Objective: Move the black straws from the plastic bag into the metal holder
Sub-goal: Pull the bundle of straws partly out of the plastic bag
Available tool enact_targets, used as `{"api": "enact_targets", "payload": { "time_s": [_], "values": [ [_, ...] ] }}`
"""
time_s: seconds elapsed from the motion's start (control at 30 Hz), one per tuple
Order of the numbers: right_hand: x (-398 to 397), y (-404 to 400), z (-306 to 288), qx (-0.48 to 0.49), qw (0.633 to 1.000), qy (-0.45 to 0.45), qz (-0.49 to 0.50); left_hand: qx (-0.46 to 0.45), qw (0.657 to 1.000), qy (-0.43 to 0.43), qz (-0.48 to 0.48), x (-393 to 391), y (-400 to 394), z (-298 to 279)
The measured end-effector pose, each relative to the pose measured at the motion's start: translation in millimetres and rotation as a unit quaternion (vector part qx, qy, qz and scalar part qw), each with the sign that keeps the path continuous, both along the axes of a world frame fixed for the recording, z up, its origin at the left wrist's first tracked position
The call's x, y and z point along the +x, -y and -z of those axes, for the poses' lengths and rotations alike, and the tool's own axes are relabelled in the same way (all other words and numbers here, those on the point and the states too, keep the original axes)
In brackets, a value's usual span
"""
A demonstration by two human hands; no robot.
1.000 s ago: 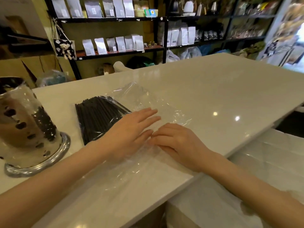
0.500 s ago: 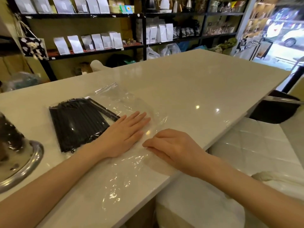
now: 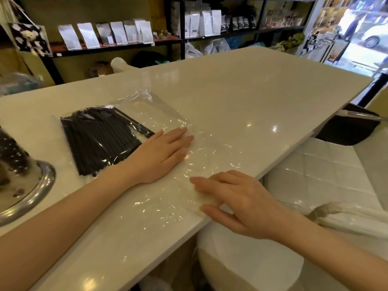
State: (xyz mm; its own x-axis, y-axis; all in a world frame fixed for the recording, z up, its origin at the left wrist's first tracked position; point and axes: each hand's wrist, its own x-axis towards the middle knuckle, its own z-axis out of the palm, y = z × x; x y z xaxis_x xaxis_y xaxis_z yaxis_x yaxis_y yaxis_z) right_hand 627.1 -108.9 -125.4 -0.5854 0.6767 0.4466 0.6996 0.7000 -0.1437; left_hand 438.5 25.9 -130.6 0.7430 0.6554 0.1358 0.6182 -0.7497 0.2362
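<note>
A clear plastic bag [image 3: 159, 110] lies flat on the white counter [image 3: 241, 91]. A bundle of black straws [image 3: 98, 141] fills its left part. My left hand [image 3: 157, 156] rests palm down on the bag just right of the straws, fingers together and extended. My right hand [image 3: 237, 202] lies on the bag's near end by the counter's front edge, fingers spread, holding nothing. The metal holder [image 3: 23, 185] stands at the far left, only its perforated wall and round polished base showing.
Dark shelves with white pouches [image 3: 117, 34] run behind the counter. A white quilted seat [image 3: 315, 181] and a dark chair [image 3: 348, 127] stand beyond the counter's right edge. A glass door [image 3: 361, 34] shows the street at the far right.
My right hand has slid back along the bag toward the near edge, away from my left hand. The view has turned right, so the holder sits further left.
</note>
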Motion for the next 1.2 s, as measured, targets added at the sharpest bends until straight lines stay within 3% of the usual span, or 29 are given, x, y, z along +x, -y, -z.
{"api": "enact_targets", "payload": {
  "time_s": [0.1, 0.2, 0.3, 0.4, 0.53, 0.7, 0.77, 0.83, 0.93, 1.03, 1.1, 1.2],
  "values": [
    [-3, -8, -10, -0.018, 0.999, -0.045, 0.002, 0.009, 0.997, 0.080, -0.011, 0, 7, -8],
    [-9, -28, -18, -0.026, 0.996, -0.082, 0.032, -0.071, 0.980, 0.182, -0.043, -2, 12, -20],
    [-19, -59, -31, -0.070, 0.982, -0.157, 0.079, -0.094, 0.959, 0.255, -0.085, -11, 13, -40],
    [-30, -96, -44, -0.059, 0.974, -0.191, 0.107, -0.063, 0.958, 0.244, -0.136, -32, 16, -55],
    [-47, -152, -49, -0.132, 0.969, -0.100, 0.182, -0.067, 0.952, 0.163, -0.251, -67, 13, -50],
    [-66, -199, -34, -0.287, 0.899, -0.114, 0.310, -0.159, 0.874, 0.142, -0.437, -94, 16, -30],
    [-70, -209, -35, -0.316, 0.879, -0.144, 0.326, -0.180, 0.838, 0.210, -0.470, -92, 17, -32],
    [-74, -214, -42, -0.340, 0.864, -0.196, 0.314, -0.226, 0.778, 0.304, -0.501, -90, 18, -39],
    [-76, -216, -53, -0.400, 0.819, -0.290, 0.292, -0.290, 0.694, 0.442, -0.489, -93, 16, -39],
    [-74, -221, -59, -0.435, 0.783, -0.311, 0.317, -0.345, 0.626, 0.519, -0.469, -97, 14, -37],
    [-75, -222, -63, -0.453, 0.778, -0.286, 0.327, -0.368, 0.587, 0.554, -0.462, -96, 16, -42],
    [-81, -222, -79, -0.437, 0.819, -0.241, 0.285, -0.388, 0.538, 0.593, -0.456, -96, 17, -47]
  ]
}}
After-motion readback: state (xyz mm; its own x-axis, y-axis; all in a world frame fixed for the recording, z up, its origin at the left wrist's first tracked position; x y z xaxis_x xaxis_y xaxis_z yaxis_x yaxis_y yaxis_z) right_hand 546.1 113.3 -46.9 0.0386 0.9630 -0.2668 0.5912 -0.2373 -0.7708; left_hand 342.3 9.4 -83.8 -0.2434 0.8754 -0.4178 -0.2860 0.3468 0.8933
